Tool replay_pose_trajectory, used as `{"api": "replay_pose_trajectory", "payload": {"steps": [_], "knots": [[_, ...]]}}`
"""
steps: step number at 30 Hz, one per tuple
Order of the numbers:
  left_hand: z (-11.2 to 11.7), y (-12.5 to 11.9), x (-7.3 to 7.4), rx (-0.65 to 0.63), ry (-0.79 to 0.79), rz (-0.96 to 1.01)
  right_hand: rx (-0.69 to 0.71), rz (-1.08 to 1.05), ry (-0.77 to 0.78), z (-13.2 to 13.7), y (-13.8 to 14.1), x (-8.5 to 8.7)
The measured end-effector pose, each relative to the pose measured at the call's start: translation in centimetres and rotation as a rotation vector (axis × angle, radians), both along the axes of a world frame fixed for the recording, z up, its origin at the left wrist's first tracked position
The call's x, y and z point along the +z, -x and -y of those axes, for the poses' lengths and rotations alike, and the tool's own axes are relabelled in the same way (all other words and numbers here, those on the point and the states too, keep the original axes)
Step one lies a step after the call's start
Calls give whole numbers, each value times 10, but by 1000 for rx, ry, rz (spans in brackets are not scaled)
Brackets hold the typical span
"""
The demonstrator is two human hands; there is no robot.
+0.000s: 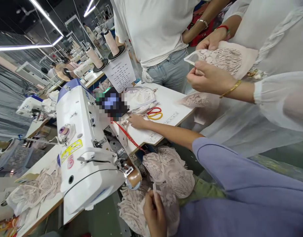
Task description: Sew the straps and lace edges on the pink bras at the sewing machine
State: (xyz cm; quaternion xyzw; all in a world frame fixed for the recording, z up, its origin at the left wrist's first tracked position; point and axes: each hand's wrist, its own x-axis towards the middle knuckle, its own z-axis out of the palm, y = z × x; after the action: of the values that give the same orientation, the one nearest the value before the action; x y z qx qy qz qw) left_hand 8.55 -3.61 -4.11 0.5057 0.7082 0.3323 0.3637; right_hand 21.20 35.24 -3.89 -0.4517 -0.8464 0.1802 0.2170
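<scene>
My right hand reaches out on a purple sleeve to the white board beside the sewing machine. Its fingers are curled at the board's edge, next to a red ribbon and a pale strip; what they grip is unclear. Scissors with red and yellow handles lie just beyond it. My left hand is low and close to me, pinching a pale pink lace piece from the heap of lace pieces in my lap, below the machine's needle end.
Two people in white stand across the board; one holds a lace piece in both hands. A printed sheet and thread cones stand behind the machine. More lace lies on the table at left.
</scene>
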Motion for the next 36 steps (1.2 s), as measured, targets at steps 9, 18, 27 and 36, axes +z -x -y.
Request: {"api": "replay_pose_trajectory", "payload": {"steps": [9,18,27,36], "knots": [[8,36,0,84,-107,-15,-79,-212,-177,70,-22,21],[18,26,53,-123,-109,169,176,-561,-265,290,-59,32],[6,-25,45,-374,-23,385,119,-586,-154,305,-71,2],[-19,-25,50,-348,137,436,15,-673,288,304,-82,-18]]}}
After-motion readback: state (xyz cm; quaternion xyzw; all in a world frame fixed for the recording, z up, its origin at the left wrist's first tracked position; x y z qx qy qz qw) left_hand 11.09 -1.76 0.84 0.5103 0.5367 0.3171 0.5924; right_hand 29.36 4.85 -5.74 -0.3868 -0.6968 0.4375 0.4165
